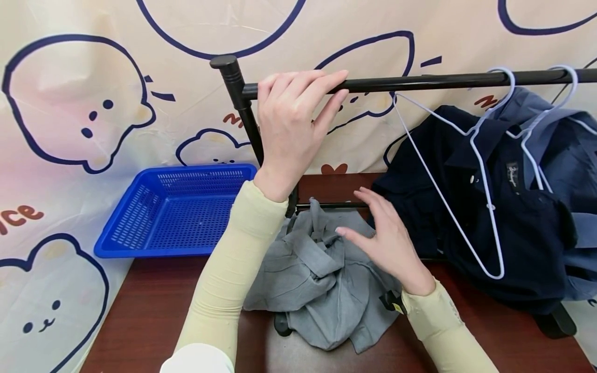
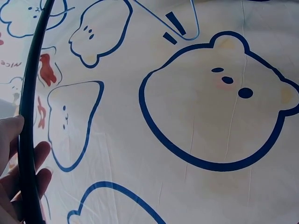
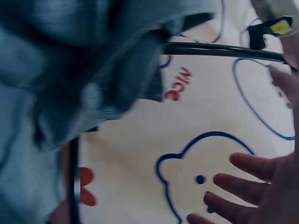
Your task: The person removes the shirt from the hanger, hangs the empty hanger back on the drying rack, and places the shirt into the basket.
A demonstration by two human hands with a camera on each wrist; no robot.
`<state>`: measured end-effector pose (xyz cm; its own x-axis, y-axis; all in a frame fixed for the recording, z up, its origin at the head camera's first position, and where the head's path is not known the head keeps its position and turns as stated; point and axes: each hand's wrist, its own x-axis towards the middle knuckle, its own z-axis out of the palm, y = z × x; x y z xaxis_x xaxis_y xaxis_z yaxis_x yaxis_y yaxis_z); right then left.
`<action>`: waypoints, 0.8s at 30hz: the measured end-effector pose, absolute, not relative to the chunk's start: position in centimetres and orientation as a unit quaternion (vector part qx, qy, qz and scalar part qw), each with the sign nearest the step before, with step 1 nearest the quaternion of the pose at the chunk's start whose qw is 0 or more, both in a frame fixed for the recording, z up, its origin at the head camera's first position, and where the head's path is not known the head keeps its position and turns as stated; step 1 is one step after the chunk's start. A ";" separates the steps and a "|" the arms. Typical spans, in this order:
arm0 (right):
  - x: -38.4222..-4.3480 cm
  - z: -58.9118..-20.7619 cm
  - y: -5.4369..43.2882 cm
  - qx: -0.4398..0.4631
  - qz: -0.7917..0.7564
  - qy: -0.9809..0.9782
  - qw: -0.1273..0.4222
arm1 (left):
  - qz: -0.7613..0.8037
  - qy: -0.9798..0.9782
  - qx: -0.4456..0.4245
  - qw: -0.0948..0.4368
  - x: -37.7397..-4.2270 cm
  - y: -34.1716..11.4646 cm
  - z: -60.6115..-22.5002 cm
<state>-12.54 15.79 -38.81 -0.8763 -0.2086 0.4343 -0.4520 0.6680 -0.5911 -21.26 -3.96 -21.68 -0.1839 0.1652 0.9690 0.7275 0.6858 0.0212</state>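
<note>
Head view: Your left hand (image 1: 296, 122) grasps a glossy black tubular rail (image 1: 420, 82) near its end, just beside a black upright post (image 1: 249, 122); the left wrist view shows the thumb on one side of the tube and curled fingertips on the other. Your right hand (image 1: 389, 243), its fingers spread and released, hovers above a crumpled heap of soft grey fabric clothing (image 1: 322, 280), and the right wrist view shows those fingers gripping nothing. The grey heap lies on a reddish-brown tabletop (image 1: 158, 300) below the rail, between your two forearms, to the right of a rectangular blue plastic basket (image 1: 154, 253) with slotted walls. Farther right, a pale lavender wire hanger (image 1: 489, 206) hooks over the rail, its triangular frame in front of a dark navy collared garment (image 1: 545, 233). A cream sheet printed with blue-outlined cartoon animals (image 1: 60, 197) covers the background.
</note>
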 end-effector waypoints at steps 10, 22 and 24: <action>-12.7 -43.7 14.8 0.137 0.280 -0.949 -0.039 | -0.254 -0.730 -0.309 0.554 -21.3 -4.0 -21.7; -13.2 -46.2 14.7 0.132 0.287 -0.945 -0.080 | -0.256 -0.711 -0.385 0.530 -17.9 -5.5 -22.3; -13.3 -46.3 14.8 0.130 0.288 -0.945 -0.084 | -0.266 -0.704 -0.396 0.525 -16.9 -5.8 -22.8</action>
<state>-13.29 14.76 -46.33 -0.9524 -0.2932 -0.0835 -0.1968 0.8003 -0.5664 -16.91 -5.80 -22.76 -0.1339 0.2783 0.9511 0.8379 0.5443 -0.0413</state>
